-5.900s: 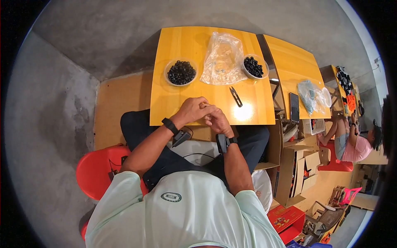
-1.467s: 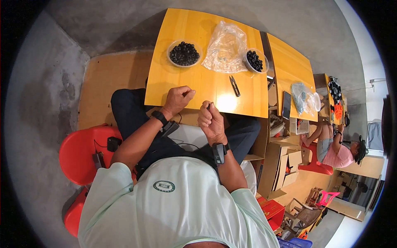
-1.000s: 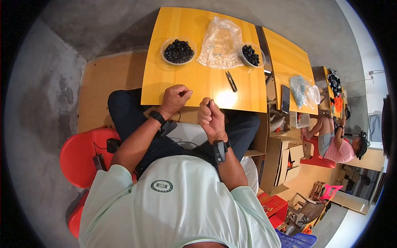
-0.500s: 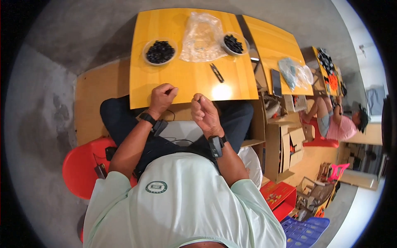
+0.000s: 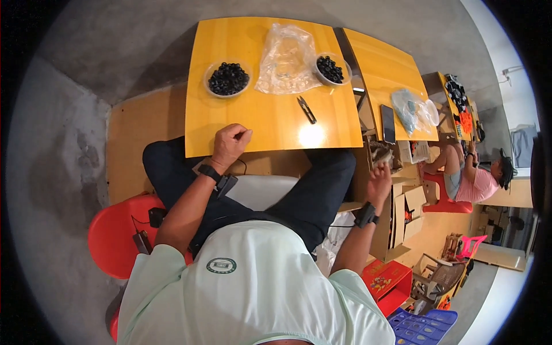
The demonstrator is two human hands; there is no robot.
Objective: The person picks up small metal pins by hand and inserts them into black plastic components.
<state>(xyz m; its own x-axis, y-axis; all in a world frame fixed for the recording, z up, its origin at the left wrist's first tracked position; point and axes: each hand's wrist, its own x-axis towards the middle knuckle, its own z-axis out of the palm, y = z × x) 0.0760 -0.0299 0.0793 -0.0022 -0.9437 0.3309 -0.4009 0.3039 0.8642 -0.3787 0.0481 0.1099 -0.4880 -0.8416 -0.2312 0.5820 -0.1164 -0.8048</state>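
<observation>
My left hand rests at the near edge of the yellow table, its fingers curled closed. Whatever they hold, if anything, is hidden. Off to the right, past the table's corner, my right hand is raised over the cardboard boxes with loosely bent fingers apart, and nothing shows in it. A pair of thread snips lies on the table. Behind are two clear round tubs of small black parts, a left tub and a right tub, with a crumpled clear plastic bag between them.
A second yellow table at the right bears a phone and a plastic bag. Open cardboard boxes and a red box stand at my right. Farther right, a person in pink sits on a red stool.
My right hand has left the table's near edge and moved right, over the boxes, its fingers loosening. My left hand stays closed at the table edge. The view has shifted slightly.
</observation>
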